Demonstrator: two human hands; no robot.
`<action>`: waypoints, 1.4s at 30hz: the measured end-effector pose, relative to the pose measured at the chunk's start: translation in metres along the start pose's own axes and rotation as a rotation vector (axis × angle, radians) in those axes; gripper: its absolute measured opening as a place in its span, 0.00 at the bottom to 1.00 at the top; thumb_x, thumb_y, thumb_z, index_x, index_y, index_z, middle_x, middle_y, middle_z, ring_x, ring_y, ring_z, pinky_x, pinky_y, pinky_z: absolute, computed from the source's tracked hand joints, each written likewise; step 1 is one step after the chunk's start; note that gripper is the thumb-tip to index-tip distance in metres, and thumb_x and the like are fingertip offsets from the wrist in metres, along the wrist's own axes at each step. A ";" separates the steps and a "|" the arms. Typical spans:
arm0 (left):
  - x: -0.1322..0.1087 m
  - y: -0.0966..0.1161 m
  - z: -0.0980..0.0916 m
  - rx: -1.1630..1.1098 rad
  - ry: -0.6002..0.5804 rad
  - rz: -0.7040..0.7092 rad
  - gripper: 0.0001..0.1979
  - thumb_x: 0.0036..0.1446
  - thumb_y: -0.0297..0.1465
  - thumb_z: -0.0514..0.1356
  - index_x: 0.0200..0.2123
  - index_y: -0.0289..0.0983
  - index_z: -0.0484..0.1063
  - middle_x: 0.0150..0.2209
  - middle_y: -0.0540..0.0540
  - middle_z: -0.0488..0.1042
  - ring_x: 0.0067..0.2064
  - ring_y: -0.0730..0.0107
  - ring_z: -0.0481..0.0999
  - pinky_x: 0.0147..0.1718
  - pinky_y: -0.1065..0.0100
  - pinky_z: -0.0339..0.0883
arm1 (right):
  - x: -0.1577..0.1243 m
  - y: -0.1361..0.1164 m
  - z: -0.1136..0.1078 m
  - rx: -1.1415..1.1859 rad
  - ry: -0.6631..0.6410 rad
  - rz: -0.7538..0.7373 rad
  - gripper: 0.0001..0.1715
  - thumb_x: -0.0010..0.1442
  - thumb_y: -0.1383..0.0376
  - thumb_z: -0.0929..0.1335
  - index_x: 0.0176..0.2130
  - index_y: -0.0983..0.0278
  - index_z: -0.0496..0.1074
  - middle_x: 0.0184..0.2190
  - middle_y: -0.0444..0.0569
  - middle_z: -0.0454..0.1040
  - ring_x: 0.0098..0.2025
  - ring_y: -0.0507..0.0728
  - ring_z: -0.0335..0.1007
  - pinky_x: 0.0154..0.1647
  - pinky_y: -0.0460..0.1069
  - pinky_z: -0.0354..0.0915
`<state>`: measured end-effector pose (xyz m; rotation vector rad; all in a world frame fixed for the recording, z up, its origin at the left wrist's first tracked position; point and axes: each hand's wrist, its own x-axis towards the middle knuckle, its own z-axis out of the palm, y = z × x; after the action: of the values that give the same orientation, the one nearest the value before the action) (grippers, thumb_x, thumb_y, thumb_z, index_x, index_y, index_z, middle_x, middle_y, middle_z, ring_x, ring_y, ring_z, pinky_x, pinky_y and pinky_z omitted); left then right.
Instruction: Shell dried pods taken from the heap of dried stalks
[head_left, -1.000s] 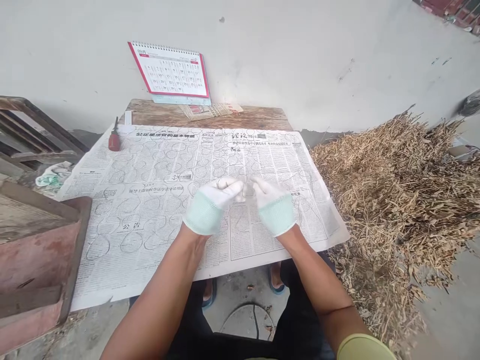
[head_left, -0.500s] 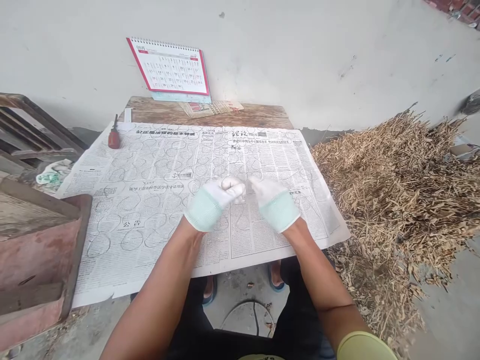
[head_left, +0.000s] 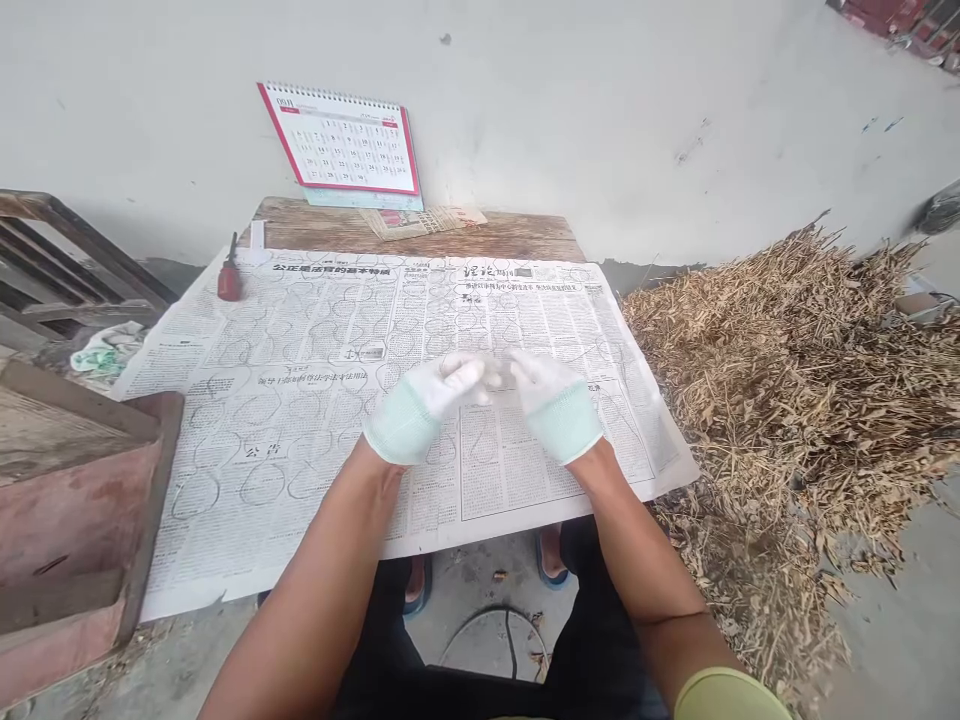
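Hovering together over the newspaper [head_left: 300, 400] on the desk [head_left: 517, 235], left hand [head_left: 424, 405] and right hand [head_left: 551, 405] show curled fingers; any grasped item is indiscernible; newspaper lies bare.

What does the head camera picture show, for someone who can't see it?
Two hands in white gloves, the left hand and right hand, meet fingertip to fingertip above a newspaper spread over a wooden table. A red-handled screwdriver lies at its far left corner, a desk calendar leans on the wall, and dry straw is piled to the right.
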<state>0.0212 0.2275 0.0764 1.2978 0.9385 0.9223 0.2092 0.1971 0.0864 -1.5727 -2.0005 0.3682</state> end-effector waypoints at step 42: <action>-0.006 0.009 0.021 0.031 0.217 -0.014 0.14 0.54 0.44 0.70 0.30 0.38 0.79 0.29 0.44 0.83 0.36 0.58 0.83 0.43 0.56 0.76 | 0.003 -0.016 0.003 0.491 0.085 0.307 0.19 0.70 0.66 0.66 0.55 0.59 0.81 0.39 0.47 0.84 0.40 0.56 0.82 0.42 0.50 0.76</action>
<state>0.0383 0.2153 0.0868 1.2319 1.1317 1.0559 0.1945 0.1958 0.0929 -1.5346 -1.4547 0.8271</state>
